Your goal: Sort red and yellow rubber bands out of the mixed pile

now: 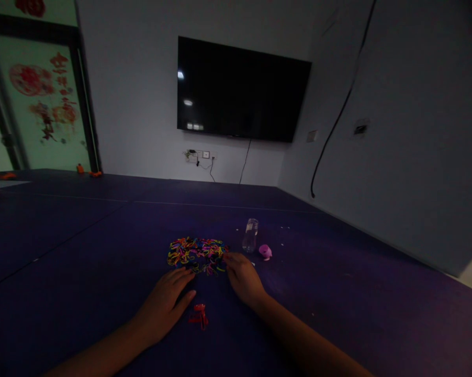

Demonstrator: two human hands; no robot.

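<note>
A loose pile of multicoloured bands or clips [197, 252] lies on the purple surface [114, 235]. My left hand [167, 301] rests open at the pile's near left edge, thumb apart from the fingers. At the right edge of the pile is my right hand [244, 277], its fingers bent together; whatever they may hold is too small to make out. Between my wrists lies a small group of red pieces [199, 315]. Just beyond my right hand stands a clear bottle [250, 236], with a pink-purple cap-like object [265, 252] to its right.
Small white scraps [285, 228] dot the surface at the right. Orange objects [95, 174] sit by the glass door at the far left. A large dark television [239, 91] hangs on the far wall, and a black cable [332, 131] runs down the right wall.
</note>
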